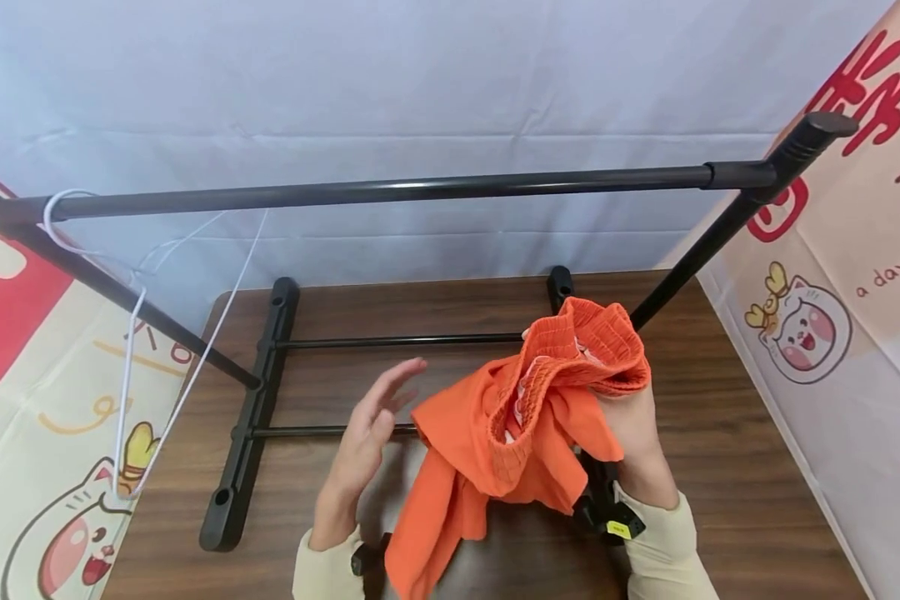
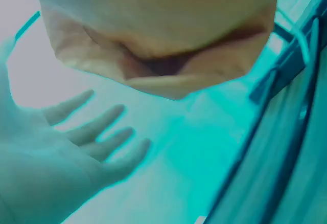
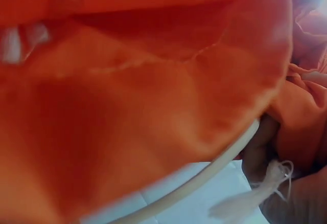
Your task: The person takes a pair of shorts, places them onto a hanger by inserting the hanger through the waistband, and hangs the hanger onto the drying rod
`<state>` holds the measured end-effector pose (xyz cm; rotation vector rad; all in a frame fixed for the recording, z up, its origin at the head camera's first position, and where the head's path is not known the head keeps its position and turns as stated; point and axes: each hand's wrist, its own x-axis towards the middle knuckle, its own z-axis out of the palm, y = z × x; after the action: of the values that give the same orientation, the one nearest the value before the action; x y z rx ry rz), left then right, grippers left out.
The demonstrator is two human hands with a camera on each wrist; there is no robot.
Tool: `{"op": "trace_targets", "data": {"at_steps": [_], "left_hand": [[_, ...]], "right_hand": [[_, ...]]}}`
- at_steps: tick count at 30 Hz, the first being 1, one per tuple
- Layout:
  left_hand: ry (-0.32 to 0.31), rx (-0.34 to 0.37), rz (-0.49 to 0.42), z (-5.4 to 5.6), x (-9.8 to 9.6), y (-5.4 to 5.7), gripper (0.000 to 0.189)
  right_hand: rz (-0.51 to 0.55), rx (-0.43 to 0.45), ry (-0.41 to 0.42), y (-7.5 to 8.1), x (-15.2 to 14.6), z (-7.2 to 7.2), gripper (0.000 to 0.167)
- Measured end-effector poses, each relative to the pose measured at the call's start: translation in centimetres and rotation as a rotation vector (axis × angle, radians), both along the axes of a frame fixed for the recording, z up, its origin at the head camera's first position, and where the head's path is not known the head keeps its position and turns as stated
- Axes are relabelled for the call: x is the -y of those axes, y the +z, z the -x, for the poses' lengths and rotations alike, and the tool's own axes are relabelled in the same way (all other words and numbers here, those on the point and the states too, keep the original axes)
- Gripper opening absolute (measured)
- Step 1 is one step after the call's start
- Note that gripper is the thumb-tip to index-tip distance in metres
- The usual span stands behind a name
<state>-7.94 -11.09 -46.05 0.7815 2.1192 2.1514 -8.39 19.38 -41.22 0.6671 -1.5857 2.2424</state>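
Observation:
Orange pants (image 1: 457, 425) with a gathered elastic waistband hang bunched over the table, the waist opening turned upward. My right hand (image 1: 633, 421) grips them at the right side of the waistband, its fingers mostly covered by cloth. In the right wrist view, the orange fabric (image 3: 153, 111) fills most of the picture, with a pale cord (image 3: 194, 183) and a frayed white tassel (image 3: 250, 198) below its edge. Left of the pants, my left hand (image 1: 367, 429) is held up with nothing in it. Its fingers (image 2: 102, 124) show extended and spread in the left wrist view.
A black rack stands on the brown wooden table (image 1: 720, 467), its top bar (image 1: 420, 190) crossing above and beyond my hands. On the bar's left end hangs a white hanger (image 1: 127, 375). Pale cloth (image 1: 450, 83) backs the table, with printed sheets on both sides.

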Motion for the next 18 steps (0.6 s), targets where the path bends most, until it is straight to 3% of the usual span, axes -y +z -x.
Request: {"op": "trace_targets", "data": {"at_steps": [3, 4, 7, 12, 18], "left_hand": [[0.005, -0.211, 0.031, -0.5, -0.2, 1.2, 0.097], [0.009, -0.257, 0.046, -0.8, -0.4, 1.7, 0.104], [0.013, -0.338, 0.074, -1.6, -1.2, 3.1, 0.118], [0.002, -0.323, 0.087, -1.9, -2.3, 4.2, 0.128], [0.058, -0.246, 0.192, -1.2, -3.5, 3.3, 0.113]], "right_hand": [[0.019, 0.015, 0.084, 0.1, -0.2, 0.7, 0.070], [0.028, 0.019, 0.118, 0.1, -0.2, 0.9, 0.071], [-0.008, 0.022, 0.101, 0.0, 0.3, 0.7, 0.068], [-0.136, 0.094, 0.057, 0.0, 1.1, 0.0, 0.058], [-0.409, 0.194, 0.073, 0.4, 2.7, -0.6, 0.058]]}}
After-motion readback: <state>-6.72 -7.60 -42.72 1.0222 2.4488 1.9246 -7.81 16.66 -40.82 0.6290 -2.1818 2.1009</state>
